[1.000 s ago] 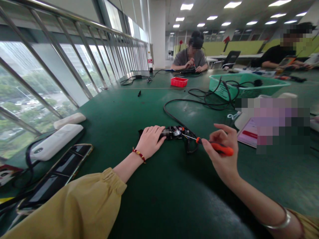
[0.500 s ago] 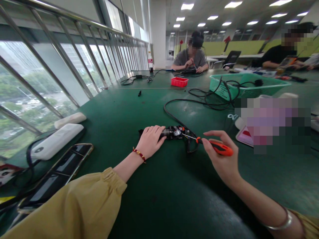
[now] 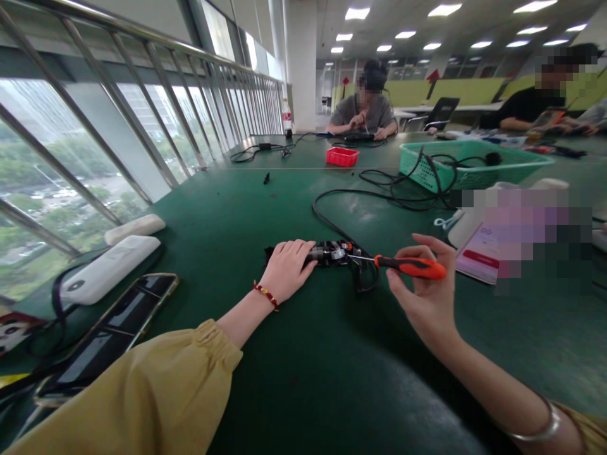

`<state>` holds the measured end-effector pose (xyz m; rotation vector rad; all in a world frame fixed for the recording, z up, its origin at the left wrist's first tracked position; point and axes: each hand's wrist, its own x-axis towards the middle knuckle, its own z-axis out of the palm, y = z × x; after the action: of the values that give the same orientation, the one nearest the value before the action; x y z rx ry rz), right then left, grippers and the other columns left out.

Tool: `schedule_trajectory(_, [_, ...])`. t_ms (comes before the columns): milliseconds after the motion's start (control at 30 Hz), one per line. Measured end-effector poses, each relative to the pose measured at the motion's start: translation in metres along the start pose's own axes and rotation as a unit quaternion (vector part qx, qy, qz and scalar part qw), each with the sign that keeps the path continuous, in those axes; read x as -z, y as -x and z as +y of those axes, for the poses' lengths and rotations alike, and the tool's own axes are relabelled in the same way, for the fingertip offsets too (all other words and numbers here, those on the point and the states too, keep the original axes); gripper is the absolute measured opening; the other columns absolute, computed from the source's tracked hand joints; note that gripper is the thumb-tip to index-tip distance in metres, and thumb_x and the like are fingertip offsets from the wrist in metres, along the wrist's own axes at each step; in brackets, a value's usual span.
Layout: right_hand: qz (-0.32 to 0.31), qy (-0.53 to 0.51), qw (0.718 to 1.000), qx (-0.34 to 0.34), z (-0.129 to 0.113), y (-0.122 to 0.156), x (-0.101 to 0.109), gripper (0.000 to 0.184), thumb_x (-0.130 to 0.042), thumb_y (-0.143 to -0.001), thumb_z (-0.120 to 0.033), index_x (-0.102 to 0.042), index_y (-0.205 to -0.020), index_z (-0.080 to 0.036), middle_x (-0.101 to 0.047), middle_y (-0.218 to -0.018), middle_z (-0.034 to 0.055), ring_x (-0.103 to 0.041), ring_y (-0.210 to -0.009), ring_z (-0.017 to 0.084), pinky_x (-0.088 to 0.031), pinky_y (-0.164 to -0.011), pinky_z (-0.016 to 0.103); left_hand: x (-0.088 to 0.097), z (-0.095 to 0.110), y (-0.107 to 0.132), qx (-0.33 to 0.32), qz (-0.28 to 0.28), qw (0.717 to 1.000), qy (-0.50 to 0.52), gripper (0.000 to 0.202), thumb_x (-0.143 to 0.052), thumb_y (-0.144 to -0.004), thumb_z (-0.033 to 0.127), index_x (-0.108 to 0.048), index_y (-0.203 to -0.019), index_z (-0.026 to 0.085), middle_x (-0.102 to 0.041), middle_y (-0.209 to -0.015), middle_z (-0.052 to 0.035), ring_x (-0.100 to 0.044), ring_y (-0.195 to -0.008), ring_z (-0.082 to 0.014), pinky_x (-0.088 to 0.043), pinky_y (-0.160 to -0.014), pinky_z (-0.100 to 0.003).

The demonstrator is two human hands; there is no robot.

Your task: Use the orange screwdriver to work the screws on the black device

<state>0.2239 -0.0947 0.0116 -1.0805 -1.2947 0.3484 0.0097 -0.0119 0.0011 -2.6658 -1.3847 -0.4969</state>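
A black device with its inner parts exposed (image 3: 327, 254) lies on the green table (image 3: 294, 379). My left hand (image 3: 284, 272) is wrapped over its left end and holds it against the tabletop. From its right side a black cable (image 3: 327, 220) runs away. In my right hand (image 3: 429, 306) is a screwdriver (image 3: 420, 266) with an orange and black handle, lying nearly level between the fingers. The thumb is below the handle, a little apart from it. The screwdriver's tip reaches the right part of the device; whether it sits in a screw I cannot tell.
A green basket (image 3: 516, 165) with cables stands back right, a small red tray (image 3: 342, 157) further left. Left are a phone (image 3: 109, 335) and a white power bank (image 3: 111, 270). A pink-screened phone (image 3: 478, 256) lies right. Two people (image 3: 363, 110) sit beyond. Railing (image 3: 156, 120) borders the left.
The screwdriver's handle has risen and now lies more level. My right fingers have shifted on it, with the thumb dropped lower. My left hand and the device stay in place.
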Motion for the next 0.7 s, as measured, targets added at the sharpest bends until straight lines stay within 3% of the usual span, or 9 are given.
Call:
schedule_trajectory(67, [0.002,0.020,1.000,-0.010,-0.0002,-0.0011,0.0008,0.047,-0.066,-0.069,-0.021,-0.042,-0.110,-0.024,-0.048,-0.071,-0.0046,-0.049,-0.060,0.012,-0.042,-0.054,0.025,-0.0002,-0.0002,0.0002,-0.001,0.000,1.000,-0.001,0.035,-0.038,-0.090,0.032,-0.045,-0.119,0.013,-0.056,-0.111,-0.0092,-0.051,-0.102,-0.0218,-0.037,-0.091,-0.039])
schedule_trajectory(200, [-0.005,0.081,0.994,-0.070,-0.0015,-0.0012,0.0030,0.016,-0.061,-0.075,-0.028,-0.054,-0.086,-0.020,-0.043,-0.056,-0.0068,-0.036,-0.042,0.007,-0.033,-0.041,0.022,-0.0022,-0.0014,0.0009,-0.005,0.007,1.000,-0.005,0.035,-0.038,-0.090,0.033,-0.045,-0.119,0.014,-0.056,-0.111,-0.0089,-0.051,-0.102,-0.0215,-0.037,-0.091,-0.038])
schedule_trajectory(400, [-0.007,0.005,1.000,0.013,-0.0016,-0.0015,0.0005,0.052,-0.067,-0.067,-0.020,-0.039,-0.111,-0.024,-0.048,-0.078,-0.0035,-0.050,-0.062,0.011,-0.043,-0.055,0.025,-0.0033,-0.0011,0.0007,-0.001,0.005,1.000,-0.007,0.034,-0.038,-0.090,0.032,-0.046,-0.118,0.014,-0.056,-0.111,-0.0089,-0.051,-0.102,-0.0214,-0.037,-0.091,-0.038])
schedule_trajectory(600, [-0.034,0.068,0.997,-0.028,-0.0060,0.0004,0.0015,0.019,-0.061,-0.075,-0.024,-0.052,-0.092,-0.021,-0.043,-0.061,-0.0062,-0.041,-0.045,0.008,-0.033,-0.041,0.022,-0.0018,0.0001,0.0004,0.001,0.005,1.000,-0.007,0.035,-0.038,-0.090,0.032,-0.045,-0.119,0.014,-0.056,-0.111,-0.0084,-0.051,-0.102,-0.0212,-0.036,-0.091,-0.037])
schedule_trajectory(700, [-0.023,0.025,0.999,0.012,-0.0060,0.0002,0.0012,0.036,-0.062,-0.071,-0.018,-0.046,-0.103,-0.022,-0.046,-0.069,-0.0048,-0.047,-0.054,0.009,-0.040,-0.047,0.022,-0.0023,-0.0003,0.0003,0.000,0.005,1.000,-0.008,0.035,-0.038,-0.090,0.032,-0.045,-0.119,0.014,-0.056,-0.112,-0.0084,-0.051,-0.102,-0.0209,-0.036,-0.092,-0.037])
